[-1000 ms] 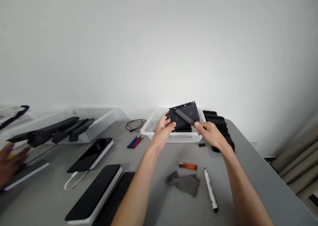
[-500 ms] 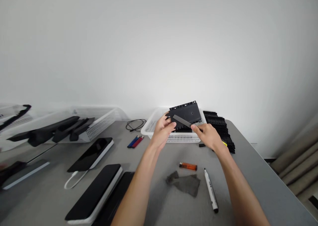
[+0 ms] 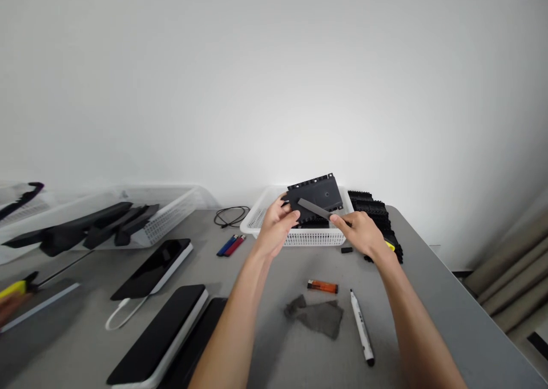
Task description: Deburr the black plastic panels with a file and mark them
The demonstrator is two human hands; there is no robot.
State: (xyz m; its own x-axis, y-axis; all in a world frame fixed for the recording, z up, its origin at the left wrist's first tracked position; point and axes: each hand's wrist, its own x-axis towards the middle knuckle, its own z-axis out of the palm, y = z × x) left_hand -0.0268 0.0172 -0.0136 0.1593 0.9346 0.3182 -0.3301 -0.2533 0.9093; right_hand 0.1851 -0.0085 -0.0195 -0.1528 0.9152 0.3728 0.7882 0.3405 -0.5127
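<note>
My left hand (image 3: 277, 225) is closed on the left end of a black plastic panel (image 3: 319, 194) with notched edges and a small round hole. The panel is tilted above a white mesh basket (image 3: 295, 239). My right hand (image 3: 358, 230) is closed round the handle of a flat grey file (image 3: 314, 207), whose blade lies across the panel's face near the left thumb. Dark parts inside the basket are partly hidden by the panel. Nearer to me lie an orange lighter (image 3: 322, 287), a grey cloth (image 3: 319, 316) and a white marker (image 3: 362, 327).
Black notched panels (image 3: 377, 212) are stacked right of the basket. Blue and red lighters (image 3: 231, 245), a black cable (image 3: 231, 217) and power banks (image 3: 158, 335) lie to the left. Farther left, another person's hand (image 3: 11, 306) is beside a yellow-handled tool (image 3: 13, 289) and a basket (image 3: 171, 221) of black parts.
The view has shifted slightly, moving the table things a little left. My hands keep the same hold on panel and file. A yellow handle now shows by the other person's hand.
</note>
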